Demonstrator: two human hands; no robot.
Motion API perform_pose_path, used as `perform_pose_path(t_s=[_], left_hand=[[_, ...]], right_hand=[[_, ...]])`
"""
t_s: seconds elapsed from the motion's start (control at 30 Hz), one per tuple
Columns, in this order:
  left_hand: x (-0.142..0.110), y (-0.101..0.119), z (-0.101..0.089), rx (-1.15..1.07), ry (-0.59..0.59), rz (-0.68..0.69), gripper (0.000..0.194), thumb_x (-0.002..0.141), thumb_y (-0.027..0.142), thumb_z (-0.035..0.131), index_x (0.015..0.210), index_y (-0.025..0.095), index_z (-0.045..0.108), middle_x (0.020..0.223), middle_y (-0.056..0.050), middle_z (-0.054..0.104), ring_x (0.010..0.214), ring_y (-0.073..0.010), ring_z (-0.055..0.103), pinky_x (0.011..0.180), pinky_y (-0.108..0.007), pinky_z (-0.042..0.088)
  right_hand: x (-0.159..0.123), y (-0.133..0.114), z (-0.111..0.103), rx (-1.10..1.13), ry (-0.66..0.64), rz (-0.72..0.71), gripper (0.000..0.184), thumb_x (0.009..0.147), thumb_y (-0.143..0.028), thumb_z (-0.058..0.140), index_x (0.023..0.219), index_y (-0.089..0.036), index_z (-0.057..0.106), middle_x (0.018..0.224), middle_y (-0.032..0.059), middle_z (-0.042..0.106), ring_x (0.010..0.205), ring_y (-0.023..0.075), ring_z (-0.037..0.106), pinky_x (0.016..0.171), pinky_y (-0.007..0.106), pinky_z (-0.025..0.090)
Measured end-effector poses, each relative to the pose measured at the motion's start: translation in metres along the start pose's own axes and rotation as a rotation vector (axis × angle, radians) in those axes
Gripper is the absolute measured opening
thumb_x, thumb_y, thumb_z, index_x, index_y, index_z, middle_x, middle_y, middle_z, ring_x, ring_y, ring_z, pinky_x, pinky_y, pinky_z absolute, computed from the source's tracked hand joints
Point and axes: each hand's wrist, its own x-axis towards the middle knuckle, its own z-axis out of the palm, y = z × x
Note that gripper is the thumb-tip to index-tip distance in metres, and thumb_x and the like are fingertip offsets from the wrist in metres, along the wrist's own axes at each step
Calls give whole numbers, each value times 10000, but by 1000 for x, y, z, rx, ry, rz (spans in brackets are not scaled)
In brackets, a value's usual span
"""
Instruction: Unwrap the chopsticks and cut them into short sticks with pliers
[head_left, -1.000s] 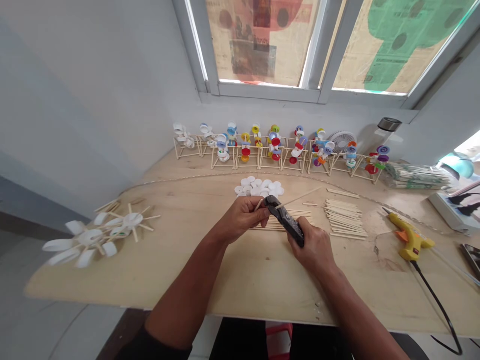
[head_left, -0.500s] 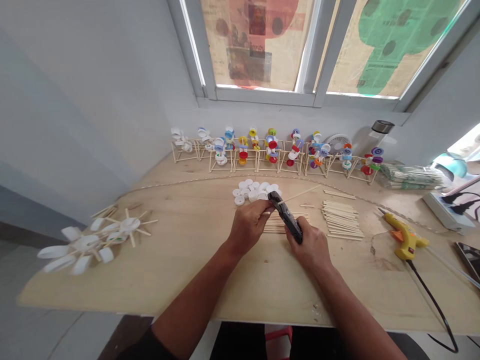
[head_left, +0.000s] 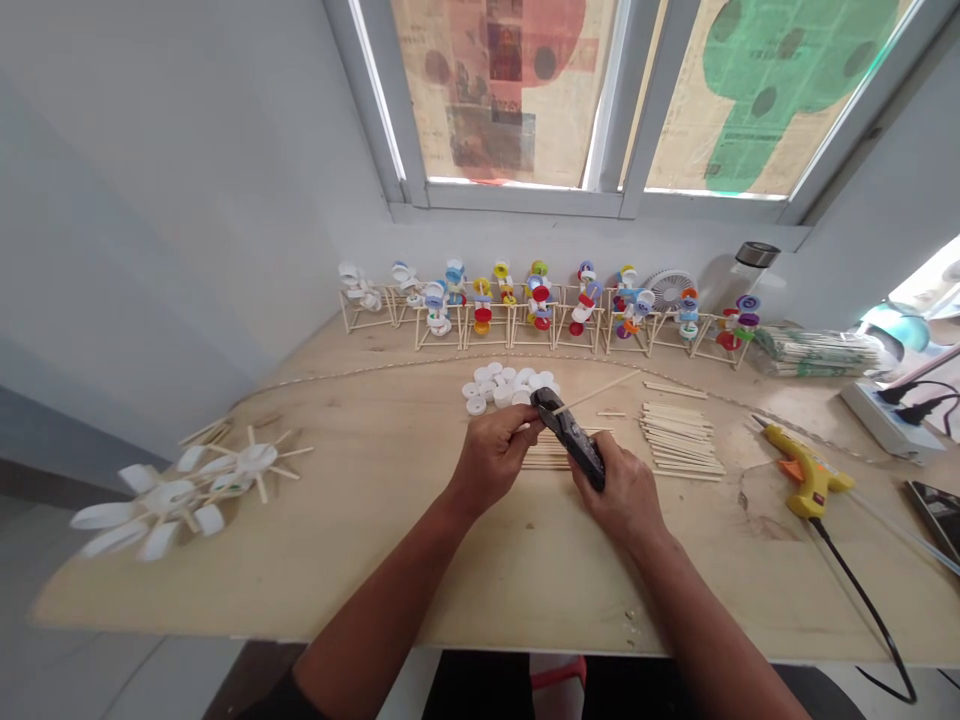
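- Plywood tabletop [head_left: 360,590] runs beneath a window [head_left: 510,100] papered with printed sheets, and along its back edge stands a row of stick-framed bottle-cap models [head_left: 540,300].
- Far to your left lies a white cap-and-stick pinwheel [head_left: 169,495].
- Your left hand [head_left: 491,460] pinches a wooden stick [head_left: 600,392] at the tip of a black hand tool [head_left: 570,440], just in front of a heap of white bottle caps [head_left: 499,388].
- Your right hand [head_left: 619,490] is closed around that tool, so your hands are together.
- Further right lie loose craft sticks [head_left: 682,445], then a yellow glue gun [head_left: 806,478] with a black cord [head_left: 862,590].
- Beyond it, at the back, sit a wrapped stick bundle [head_left: 817,352] and a power strip [head_left: 889,420].
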Motion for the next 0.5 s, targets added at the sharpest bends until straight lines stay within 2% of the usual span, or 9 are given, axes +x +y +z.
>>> perform_pose_path(t_s=[0.33, 0.5], left_hand=[[0, 2, -2, -80, -20, -48, 264, 825, 217, 497, 569, 164, 528, 505, 49, 482, 478, -68, 446, 498, -182, 339], [0, 1, -4, -123, -75, -114, 250, 816, 231, 505, 581, 164, 562, 485, 56, 462, 452, -65, 390, 471, -188, 305]], right_hand=[[1, 6, -6, 9, 33, -77, 169, 771, -310, 500, 897, -199, 515, 737, 47, 646, 673, 213, 587, 609, 268, 362], [1, 5, -8, -1, 30, -84, 163, 774, -307, 494, 897, -201, 510, 737, 47, 638, 666, 221, 576, 606, 276, 363]])
